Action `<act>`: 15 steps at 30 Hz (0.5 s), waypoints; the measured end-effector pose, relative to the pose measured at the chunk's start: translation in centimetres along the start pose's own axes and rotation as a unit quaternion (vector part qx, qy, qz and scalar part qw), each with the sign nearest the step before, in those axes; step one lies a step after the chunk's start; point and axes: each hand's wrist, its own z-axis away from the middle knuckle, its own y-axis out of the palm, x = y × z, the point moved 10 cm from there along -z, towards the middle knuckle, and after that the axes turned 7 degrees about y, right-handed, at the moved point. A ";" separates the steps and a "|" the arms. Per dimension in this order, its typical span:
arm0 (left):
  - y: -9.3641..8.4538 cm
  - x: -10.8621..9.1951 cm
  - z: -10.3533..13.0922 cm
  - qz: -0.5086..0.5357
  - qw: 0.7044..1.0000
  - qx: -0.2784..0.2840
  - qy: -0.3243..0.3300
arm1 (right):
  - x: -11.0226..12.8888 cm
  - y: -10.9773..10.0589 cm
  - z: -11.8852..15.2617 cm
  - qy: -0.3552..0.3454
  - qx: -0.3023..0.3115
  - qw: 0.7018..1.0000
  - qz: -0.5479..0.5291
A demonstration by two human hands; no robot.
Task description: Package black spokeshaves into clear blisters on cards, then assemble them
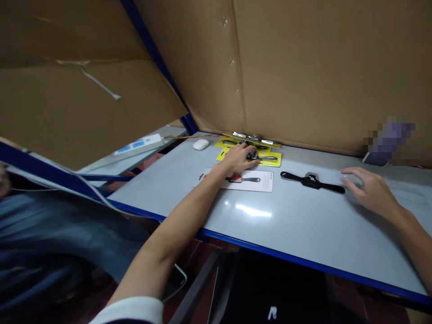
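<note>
My left hand (239,157) reaches to the back of the table, thumb and fingers curled around the middle of a packaged spokeshave (270,158) on a yellow card. Another yellow spokeshave pack (222,142) lies behind it, against the cardboard wall. Under my left forearm is a white backing card (266,181) with a picture of a spokeshave, partly hidden by the arm. A loose black spokeshave body (311,181) rests on the tabletop, right of the cards. My right hand (369,189) hovers just right of its handle, fingers apart, holding nothing.
The grey table (297,229) has a blue front edge. A white computer mouse (201,144) sits at the back left, near a power strip (140,143) on a neighbouring surface. Cardboard panels (303,67) enclose the back and left. A phone-like object (376,158), partly pixelated, leans at the back right. A person's jeans-clad leg (67,234) shows at left.
</note>
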 end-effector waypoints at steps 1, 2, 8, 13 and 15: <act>0.0 0.2 0.0 0.007 1.000 0.005 0.004 | 0.6 0.6 0.2 -0.007 0.023 1.000 -0.010; 0.0 0.4 -0.1 0.015 1.000 0.010 0.009 | 1.2 1.3 0.4 -0.015 0.045 0.999 -0.017; -0.1 0.8 -0.3 0.038 0.998 0.022 0.039 | 4.0 3.2 1.0 -0.085 0.084 0.992 -0.040; -0.7 0.5 -0.2 0.036 0.999 0.008 0.034 | 3.9 3.5 0.7 -0.097 0.054 0.993 -0.044; -1.1 0.3 -0.2 0.038 0.999 -0.003 0.032 | 3.8 3.6 0.6 -0.094 0.043 0.994 -0.038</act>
